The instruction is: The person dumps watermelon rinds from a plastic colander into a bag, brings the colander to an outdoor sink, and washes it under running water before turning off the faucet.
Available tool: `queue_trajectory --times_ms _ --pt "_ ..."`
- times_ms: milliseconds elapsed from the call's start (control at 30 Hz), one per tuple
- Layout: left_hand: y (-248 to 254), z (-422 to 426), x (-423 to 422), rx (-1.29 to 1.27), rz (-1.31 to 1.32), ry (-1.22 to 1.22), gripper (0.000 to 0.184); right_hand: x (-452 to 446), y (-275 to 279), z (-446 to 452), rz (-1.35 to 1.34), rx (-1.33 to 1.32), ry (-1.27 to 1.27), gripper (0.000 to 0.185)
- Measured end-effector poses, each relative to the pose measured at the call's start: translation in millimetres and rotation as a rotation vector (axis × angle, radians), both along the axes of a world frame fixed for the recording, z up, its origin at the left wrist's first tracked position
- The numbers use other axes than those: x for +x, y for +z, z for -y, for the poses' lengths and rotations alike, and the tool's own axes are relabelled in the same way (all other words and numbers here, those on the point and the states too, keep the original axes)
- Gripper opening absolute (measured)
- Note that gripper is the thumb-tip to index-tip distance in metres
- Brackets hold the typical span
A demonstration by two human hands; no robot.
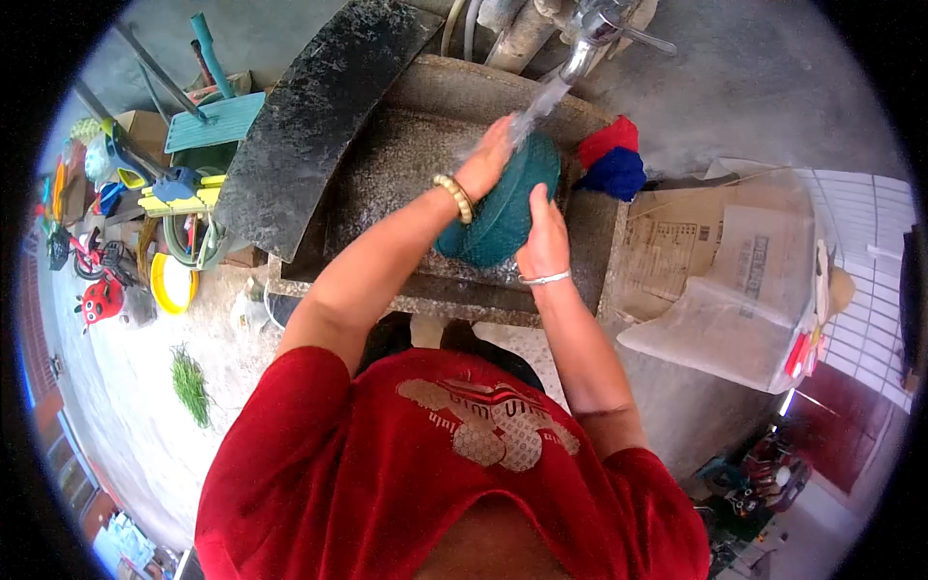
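Observation:
A teal perforated basket (517, 208) is tilted on its side in the stone sink (406, 145). Water from the tap (580, 60) runs onto my left hand (488, 159) and the basket's upper edge. That hand, with a beaded bracelet above it, lies against the basket with its fingers stretched out. On the opposite side my right hand (544, 240) grips the basket, thumb up along it; its other fingers are mostly hidden. A silver bangle circles the right wrist.
A dark curved slab (319, 126) covers the sink's left part. Red and blue cloths (612, 159) hang at its right corner. Flattened cardboard (715, 251) stands on the right. Green stalks (189, 385) and a yellow basin (174, 283) are on the left floor.

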State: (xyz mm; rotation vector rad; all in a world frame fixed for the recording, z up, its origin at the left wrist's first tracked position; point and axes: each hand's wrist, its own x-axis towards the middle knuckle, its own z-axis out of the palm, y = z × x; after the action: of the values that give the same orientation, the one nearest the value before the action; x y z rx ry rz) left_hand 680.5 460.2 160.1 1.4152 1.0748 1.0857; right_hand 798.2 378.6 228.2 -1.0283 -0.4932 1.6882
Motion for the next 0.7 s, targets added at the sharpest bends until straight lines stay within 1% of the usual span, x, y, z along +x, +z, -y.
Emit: queue_trajectory --times_ms 33,67,133,167,200,267,300,367,433,500,567,600,667,700 --pt "-7 1 -3 -0.016 -0.067 0.029 0.061 2 8 -4 0.067 0.02 -0.001 0.04" --pt "-13 5 1 -0.011 -0.064 0.028 0.061 7 10 -8 0.07 0.025 -0.002 0.04" --pt "3 39 11 -0.185 0.045 -0.065 0.062 15 7 -18 -0.034 -0.011 -0.053 0.04" --pt "3 57 21 -0.183 0.091 -0.054 0.062 20 -9 -20 -0.006 -0.001 -0.085 0.039" --pt "13 63 24 -0.187 0.104 -0.067 0.062 21 -8 -20 -0.01 -0.007 -0.089 0.039" --pt "13 59 22 -0.045 0.029 -0.047 0.061 23 -7 -17 -0.012 -0.001 -0.066 0.038" --pt "15 50 22 -0.048 0.03 -0.046 0.061 19 0 -17 -0.007 0.005 -0.07 0.036" --pt "18 18 21 -0.057 0.147 -0.025 0.059 10 12 -14 -0.002 0.027 -0.045 0.036" --pt "12 -6 12 -0.122 0.05 0.004 0.059 4 22 -12 -0.015 0.05 -0.003 0.035" --pt "9 -4 13 -0.133 0.014 0.042 0.059 4 14 -20 -0.005 0.027 -0.012 0.036" --pt "22 28 16 0.037 0.083 -0.06 0.059 11 0 -34 -0.027 -0.003 -0.002 0.04" --pt "31 41 12 0.117 0.031 -0.09 0.058 18 -10 -40 -0.062 -0.008 0.019 0.043" --pt "51 71 9 0.213 -0.16 -0.074 0.055 20 -23 -43 -0.037 0.039 0.024 0.044" --pt "50 73 5 0.226 -0.154 -0.074 0.054 17 -23 -40 -0.077 -0.017 0.019 0.04"
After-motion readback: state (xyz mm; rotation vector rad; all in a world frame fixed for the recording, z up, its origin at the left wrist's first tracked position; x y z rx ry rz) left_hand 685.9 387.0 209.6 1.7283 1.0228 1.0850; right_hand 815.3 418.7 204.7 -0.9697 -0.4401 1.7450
